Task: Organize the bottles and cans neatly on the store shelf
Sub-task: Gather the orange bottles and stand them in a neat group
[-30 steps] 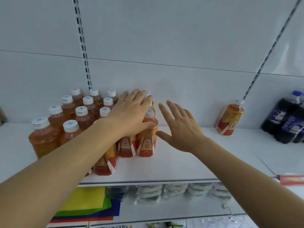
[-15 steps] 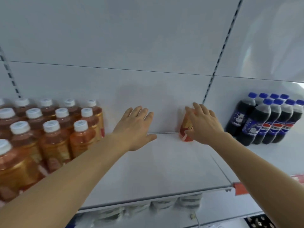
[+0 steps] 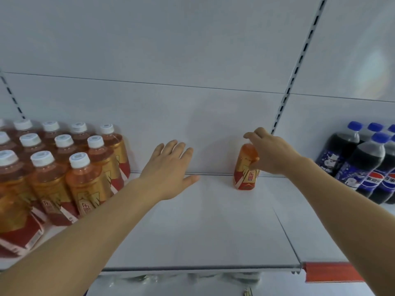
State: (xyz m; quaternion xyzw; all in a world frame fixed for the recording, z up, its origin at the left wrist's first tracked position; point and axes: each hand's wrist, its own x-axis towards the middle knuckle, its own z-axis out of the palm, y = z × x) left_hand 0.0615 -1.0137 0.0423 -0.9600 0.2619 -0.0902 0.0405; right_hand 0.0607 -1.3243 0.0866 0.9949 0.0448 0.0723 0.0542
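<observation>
The right hand's [image 3: 272,153] fingers [image 3: 252,136] curl over the top of a lone orange plastic drink bottle with a red and gold label [image 3: 245,170], thumb pressed on its side. It stands upright at the back of the white metal store shelf [image 3: 203,227]. The left hand [image 3: 168,169] hovers palm down, fingers spread and holding nothing. Matching white-capped bottles [image 3: 64,167] cluster far left; dark blue-capped cola bottles [image 3: 367,165] stand far right.

The white shelf [image 3: 192,231] carried a block of tea bottles [image 3: 64,167] left of the left fingers [image 3: 177,148], one tea bottle [image 3: 245,167] under the right fingers [image 3: 254,135], and colas [image 3: 367,167] far right.
</observation>
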